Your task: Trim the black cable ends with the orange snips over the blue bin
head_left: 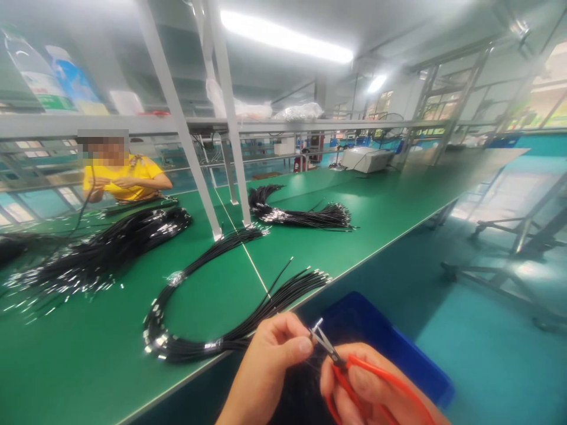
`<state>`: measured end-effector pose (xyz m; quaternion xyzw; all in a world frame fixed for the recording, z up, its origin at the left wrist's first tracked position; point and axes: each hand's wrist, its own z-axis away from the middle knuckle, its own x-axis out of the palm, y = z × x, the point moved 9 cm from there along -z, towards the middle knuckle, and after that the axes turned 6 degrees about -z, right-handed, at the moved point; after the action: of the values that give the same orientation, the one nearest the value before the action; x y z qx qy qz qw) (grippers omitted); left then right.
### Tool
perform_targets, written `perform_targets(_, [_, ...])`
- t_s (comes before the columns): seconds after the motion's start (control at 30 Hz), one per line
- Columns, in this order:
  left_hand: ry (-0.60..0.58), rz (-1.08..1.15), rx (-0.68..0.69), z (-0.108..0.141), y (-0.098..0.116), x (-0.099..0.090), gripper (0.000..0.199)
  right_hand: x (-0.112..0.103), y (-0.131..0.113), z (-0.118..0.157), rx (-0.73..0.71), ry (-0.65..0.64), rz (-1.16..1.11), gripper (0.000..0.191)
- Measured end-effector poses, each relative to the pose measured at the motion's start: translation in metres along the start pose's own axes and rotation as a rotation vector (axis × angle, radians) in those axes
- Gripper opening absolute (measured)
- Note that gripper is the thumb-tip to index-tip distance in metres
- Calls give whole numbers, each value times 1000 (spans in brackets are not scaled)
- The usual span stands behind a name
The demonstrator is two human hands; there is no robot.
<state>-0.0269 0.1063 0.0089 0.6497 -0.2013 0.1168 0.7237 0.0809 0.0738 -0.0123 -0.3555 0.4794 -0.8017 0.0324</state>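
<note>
Between thumb and fingers, my left hand (pixel 277 351) pinches the end of a black cable (pixel 311 334). Red-handled scissors (pixel 339 364) are gripped in my right hand (pixel 370 383), their short metal blades parted at a pale tip of the cable. Whether the blades touch that tip I cannot make out. Behind my hands, a U-shaped bundle of black cables (pixel 190 349) lies along the near edge of the green table (pixel 283 254). White tape bands wrap it, and its light-coloured ends fan out to the right. My left hand covers part of it.
Below the table edge sits a blue bin (pixel 398 354). More black cable bundles (pixel 305 215) and a large cable heap (pixel 119 242) lie farther back. Grey posts (pixel 233 112) carry a shelf (pixel 310 125). A person in a yellow shirt (pixel 133 180) works across the table.
</note>
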Motion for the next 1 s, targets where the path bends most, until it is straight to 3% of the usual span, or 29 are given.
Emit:
perform_targets(0.47, [-13, -32, 8, 0, -2, 1, 22, 13, -11, -5, 75, -158, 263, 63])
perform_targets(0.67, [-2, -77, 7, -1, -3, -5, 23, 1, -17, -5, 37, -33, 467, 54])
perform_targets(0.77, [21, -136, 37, -3, -2, -8, 23, -3, -15, 0, 63, -49, 457, 53])
perform_targets(0.87, [82, -313, 67, -4, -9, -4, 16, -9, -31, 3, -84, -26, 322, 61])
perform_targets(0.93, [119, -546, 68, -3, -19, 5, 10, -18, -46, 7, -228, 66, 226, 58])
perform_targets(1.0, [15, -831, 63, -5, -32, 22, 9, -32, -57, 14, -329, 210, 131, 50])
